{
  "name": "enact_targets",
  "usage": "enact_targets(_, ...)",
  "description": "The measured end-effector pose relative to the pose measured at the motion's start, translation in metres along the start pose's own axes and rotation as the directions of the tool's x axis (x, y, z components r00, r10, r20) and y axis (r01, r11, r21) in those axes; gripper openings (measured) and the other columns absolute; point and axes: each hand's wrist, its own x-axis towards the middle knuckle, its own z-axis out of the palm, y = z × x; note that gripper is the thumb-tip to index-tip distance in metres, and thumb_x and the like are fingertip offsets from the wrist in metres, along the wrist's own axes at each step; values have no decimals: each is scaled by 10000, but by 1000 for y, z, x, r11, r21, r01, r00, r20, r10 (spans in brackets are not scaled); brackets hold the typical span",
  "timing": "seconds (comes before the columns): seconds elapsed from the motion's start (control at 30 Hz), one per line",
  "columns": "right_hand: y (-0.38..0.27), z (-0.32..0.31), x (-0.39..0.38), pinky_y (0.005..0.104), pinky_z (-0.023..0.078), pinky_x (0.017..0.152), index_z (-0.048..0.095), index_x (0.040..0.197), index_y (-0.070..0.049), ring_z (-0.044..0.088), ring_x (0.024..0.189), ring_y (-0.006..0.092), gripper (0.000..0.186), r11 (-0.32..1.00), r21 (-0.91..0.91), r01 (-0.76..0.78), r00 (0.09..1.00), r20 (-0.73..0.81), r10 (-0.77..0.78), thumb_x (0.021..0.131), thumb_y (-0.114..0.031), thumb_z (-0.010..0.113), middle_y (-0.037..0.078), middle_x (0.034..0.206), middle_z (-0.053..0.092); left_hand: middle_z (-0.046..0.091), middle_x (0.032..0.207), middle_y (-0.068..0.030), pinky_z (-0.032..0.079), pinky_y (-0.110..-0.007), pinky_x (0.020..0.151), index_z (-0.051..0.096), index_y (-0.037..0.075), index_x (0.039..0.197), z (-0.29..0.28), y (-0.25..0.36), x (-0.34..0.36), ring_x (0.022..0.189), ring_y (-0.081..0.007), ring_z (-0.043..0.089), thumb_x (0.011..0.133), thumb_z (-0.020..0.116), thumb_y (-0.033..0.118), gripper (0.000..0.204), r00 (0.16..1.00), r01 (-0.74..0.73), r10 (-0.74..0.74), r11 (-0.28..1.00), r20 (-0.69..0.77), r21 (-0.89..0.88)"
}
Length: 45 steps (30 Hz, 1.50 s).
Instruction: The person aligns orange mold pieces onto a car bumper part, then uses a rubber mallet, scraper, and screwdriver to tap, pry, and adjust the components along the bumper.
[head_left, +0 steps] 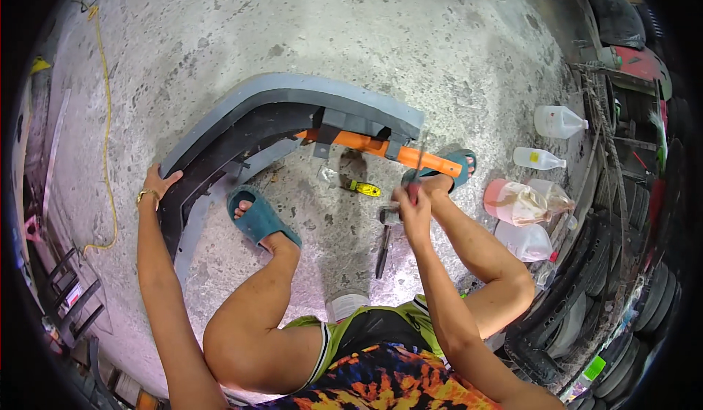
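A large curved vehicle bumper (pixel 242 128), grey outside and black inside, lies on the concrete floor in front of me. My left hand (pixel 155 184) grips its left end, thumb spread over the black inner side. An orange bar (pixel 366 145) runs along the inside of its right half and sticks out past the end. My right hand (pixel 414 209) is closed round the red handle of a thin tool whose blurred shaft points up across the bar; its exact kind does not show. Just left of that hand lies a dark-headed mallet (pixel 389 217). A yellow-and-black handled tool (pixel 364 188) lies between my feet.
Plastic jugs and bottles (pixel 560 122) stand and lie along the right, one with reddish liquid (pixel 512 201). Beyond them are a metal rack and stacked tyres (pixel 652 300). A yellow cord (pixel 108 117) trails down the left. My sandalled feet (pixel 263 216) flank the tools.
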Motion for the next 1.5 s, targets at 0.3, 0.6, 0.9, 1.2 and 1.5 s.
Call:
enact_targets(0.3,21,20,81,224,470,501,557,976,-69,586,630,104,162,791,538,-291,954,96,285,827,-101,611,86,847,669,455,1284,-188,359,-400,1012,431,31,1281,-2,12,3,1198,-343,437,507,755,640,1037,1000,24,-25,995,5,94)
enact_targets(0.6,52,-34,91,222,426,398,528,904,-71,554,566,97,104,759,546,-355,911,19,413,821,-82,589,54,749,621,433,1286,-223,357,-395,1013,425,-15,1269,18,46,-5,1207,-340,431,468,765,659,1101,993,-53,50,998,104,23)
enact_targets(0.9,-22,-25,-3,202,335,474,480,977,-53,429,553,56,169,984,125,-131,989,-47,137,899,-196,523,-24,659,434,531,1213,-175,365,-414,984,521,18,1191,41,148,-85,1168,-356,461,742,640,169,489,766,-642,620,747,-167,-172)
enact_targets(1.2,0,71,-53,262,406,850,475,1224,-24,516,974,104,341,735,367,-571,739,620,265,909,-155,460,55,1148,526,443,1298,-75,348,-419,1027,466,137,1242,149,241,-187,1281,-265,362,743,555,69,511,72,-990,987,87,142,-109)
enact_targets(1.5,151,-43,-41,372,473,690,577,932,22,616,733,286,421,680,-704,-206,860,200,469,778,-364,649,147,759,626,491,1121,-85,426,-401,951,501,92,954,162,236,-153,1213,-313,412,727,548,67,233,155,-978,978,172,140,-117)
